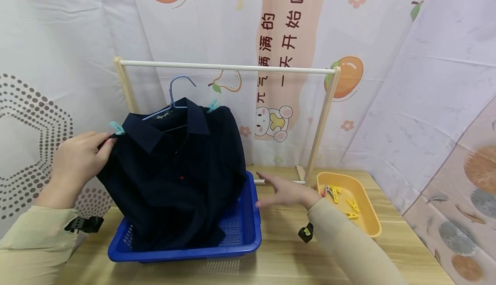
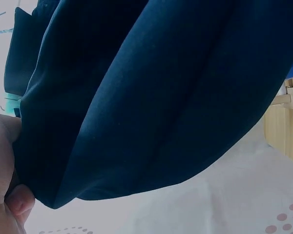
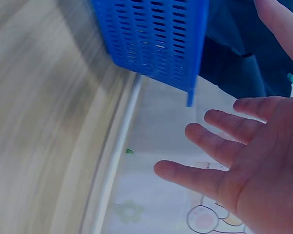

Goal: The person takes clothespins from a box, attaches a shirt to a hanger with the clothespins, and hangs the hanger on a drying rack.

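A dark navy collared shirt (image 1: 174, 181) hangs on a blue hanger (image 1: 172, 91), its lower part bunched inside a blue basket (image 1: 253, 229). Two teal clothespins sit at the shoulders, a left clothespin (image 1: 117, 128) and a right clothespin (image 1: 212, 106). My left hand (image 1: 79, 158) pinches the shirt's shoulder cloth beside the left clothespin; in the left wrist view the cloth (image 2: 151, 107) falls away from the fingers. My right hand (image 1: 284, 190) is apart from the shirt, just right of the basket, and its fingers are spread in the right wrist view.
Behind the basket stands a rack with a white bar (image 1: 228, 66) and wooden posts (image 1: 322, 125). The hanger's hook is below the bar and off it. To the right, a yellow tray (image 1: 372, 216) holds several yellow clothespins (image 1: 351, 205). Printed curtains (image 1: 217, 18) hang behind.
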{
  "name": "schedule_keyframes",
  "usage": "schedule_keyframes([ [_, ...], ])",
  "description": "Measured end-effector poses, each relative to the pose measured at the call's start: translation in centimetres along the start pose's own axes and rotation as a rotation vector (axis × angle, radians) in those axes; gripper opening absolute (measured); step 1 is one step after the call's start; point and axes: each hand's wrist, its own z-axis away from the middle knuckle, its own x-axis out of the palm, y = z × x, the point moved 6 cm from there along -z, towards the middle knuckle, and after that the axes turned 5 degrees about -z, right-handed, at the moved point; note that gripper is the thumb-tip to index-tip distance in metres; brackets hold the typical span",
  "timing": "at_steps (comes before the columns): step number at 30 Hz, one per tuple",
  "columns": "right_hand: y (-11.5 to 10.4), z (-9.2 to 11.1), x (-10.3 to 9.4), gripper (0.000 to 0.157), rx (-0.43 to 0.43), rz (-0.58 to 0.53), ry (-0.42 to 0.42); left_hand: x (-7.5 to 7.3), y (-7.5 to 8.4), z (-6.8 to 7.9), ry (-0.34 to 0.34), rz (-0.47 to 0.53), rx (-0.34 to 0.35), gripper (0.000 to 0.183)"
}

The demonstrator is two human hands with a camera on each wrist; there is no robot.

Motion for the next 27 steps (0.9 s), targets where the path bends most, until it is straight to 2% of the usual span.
schedule_keyframes([
  [6, -2.2, 0.0, -1.9, 0.103, -0.092, 0.017, 0.027, 0.0, 0.0, 0.0, -0.008, -0.005, 0.001, 0.019],
  [14, -4.5, -0.3, -4.1, 0.108, -0.122, 0.095, 0.075, 0.0, 0.1, -0.1, -0.027, -0.018, 0.003, 0.017],
  [22, -5.9, -0.5, -4.9, 0.109, -0.153, 0.117, 0.078, 0.3, 0.1, -0.3, -0.070, -0.021, -0.013, 0.018],
  [27, -6.8, -0.8, -5.3, 0.110, -0.174, 0.129, 0.075, 0.4, 0.1, -0.3, -0.041, -0.010, 0.022, 0.019],
])
